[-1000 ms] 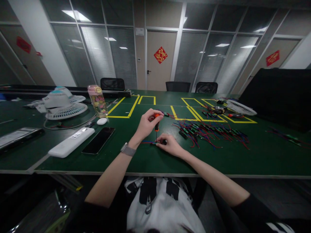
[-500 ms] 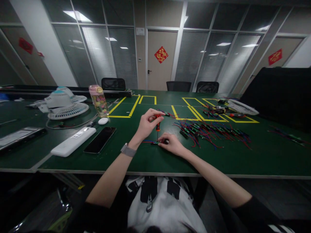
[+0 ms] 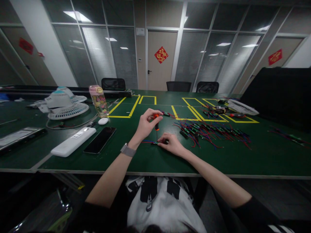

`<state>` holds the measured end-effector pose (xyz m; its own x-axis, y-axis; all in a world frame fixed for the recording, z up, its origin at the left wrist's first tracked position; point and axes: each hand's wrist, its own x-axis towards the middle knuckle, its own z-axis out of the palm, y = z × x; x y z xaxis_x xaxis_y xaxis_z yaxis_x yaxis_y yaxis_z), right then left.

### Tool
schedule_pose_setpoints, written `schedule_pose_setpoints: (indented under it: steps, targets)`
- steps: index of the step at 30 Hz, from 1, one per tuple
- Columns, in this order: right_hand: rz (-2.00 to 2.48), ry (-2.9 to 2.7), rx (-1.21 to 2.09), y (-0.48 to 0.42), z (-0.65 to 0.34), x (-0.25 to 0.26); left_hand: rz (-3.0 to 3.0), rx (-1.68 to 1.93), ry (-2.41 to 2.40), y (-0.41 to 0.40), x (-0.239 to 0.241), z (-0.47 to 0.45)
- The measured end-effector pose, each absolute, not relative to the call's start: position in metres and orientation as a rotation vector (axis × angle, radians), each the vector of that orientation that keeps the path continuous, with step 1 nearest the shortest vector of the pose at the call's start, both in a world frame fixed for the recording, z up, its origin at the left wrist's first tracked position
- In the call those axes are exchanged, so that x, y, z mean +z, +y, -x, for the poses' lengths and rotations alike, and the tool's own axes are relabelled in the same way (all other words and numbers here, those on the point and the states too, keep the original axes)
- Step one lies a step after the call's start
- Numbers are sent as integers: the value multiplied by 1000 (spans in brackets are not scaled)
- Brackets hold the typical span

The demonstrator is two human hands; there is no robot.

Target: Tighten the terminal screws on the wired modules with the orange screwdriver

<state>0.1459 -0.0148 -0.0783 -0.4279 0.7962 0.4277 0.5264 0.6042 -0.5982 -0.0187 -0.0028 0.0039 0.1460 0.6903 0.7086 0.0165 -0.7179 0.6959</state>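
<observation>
My left hand [image 3: 148, 122] grips the handle of an orange and black screwdriver [image 3: 156, 124], held nearly upright. Its thin shaft points down at a small green circuit board [image 3: 155, 143] with red and blue wires, lying on the table. Whether the tip touches the board is too small to tell. With thumb and fingers closed at the board's right end, my right hand [image 3: 171, 144] pinches it against the tabletop. Just beyond the screwdriver lies another wired board [image 3: 166, 113].
To the right spreads a pile of wired circuit boards [image 3: 194, 128]. On the left are a phone [image 3: 100, 139], a white power bank [image 3: 73, 141], a white oval case [image 3: 103, 121], a bottle [image 3: 99, 102] and a white fan [image 3: 68, 110]. A dark monitor [image 3: 279, 97] stands at the right.
The screwdriver handle has shifted slightly left and tilts a little more in my left hand, whose fingers have moved slightly. My right hand and the board stay nearly in place.
</observation>
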Motion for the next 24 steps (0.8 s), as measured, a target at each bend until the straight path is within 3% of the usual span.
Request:
schedule_pose_setpoints:
  steps: [6, 15, 24]
  targets:
    - [1029, -2140, 483, -15, -146, -78, -1743, 1415, 488, -8, 9, 19]
    - [1032, -2158, 474, -16, -146, -75, -2090, 1664, 828, -4, 4, 21]
    - [1019, -2189, 456, -15, -147, -77, -1943, 1517, 667, -4, 4, 19]
